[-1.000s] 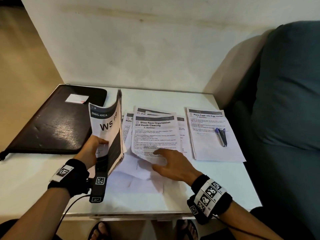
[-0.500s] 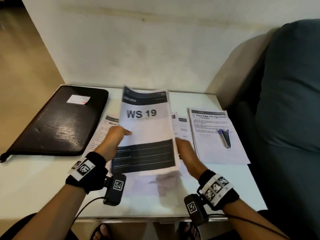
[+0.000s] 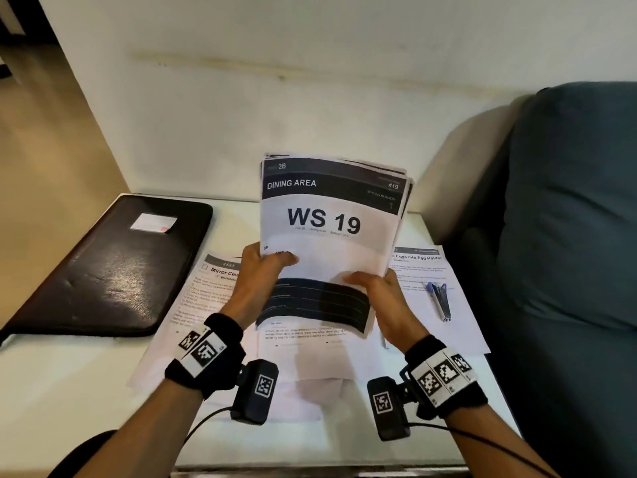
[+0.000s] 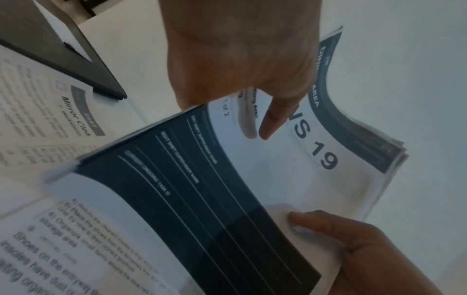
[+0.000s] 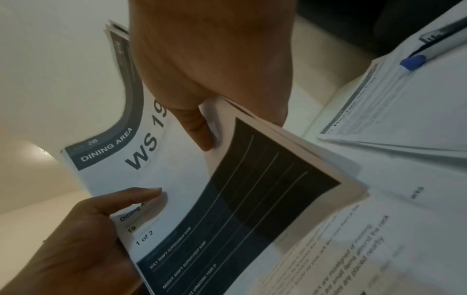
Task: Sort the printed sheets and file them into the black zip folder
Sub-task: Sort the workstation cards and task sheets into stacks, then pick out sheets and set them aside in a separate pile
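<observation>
Printed sheets — a stack topped by a cover page reading "DINING AREA, WS 19" — stand nearly upright above the white table, held between my two hands. My left hand grips the stack's left edge, thumb laid across the front of the cover and fingers curled behind it. My right hand pinches the right edge lower down, thumb on the front; its fingers go behind the paper. The lower part of the stack, with its dark printed band, bends toward me.

In the left wrist view the left hand shows its thumb pressed flat on the cover page beside the big "WS 19"; in the right wrist view the right hand shows its thumb on the cover near the same lettering.

More loose sheets lie flat on the table under the raised stack, one headed "Mirror Cle..." — the rest of the title is hidden. Another sheet lies to the right, a blue-capped pen resting on it.

The black zip folder lies closed on the table's far left, well apart from the raised stack, a white label on its cover. A dark sofa stands just beside the table on the right.
</observation>
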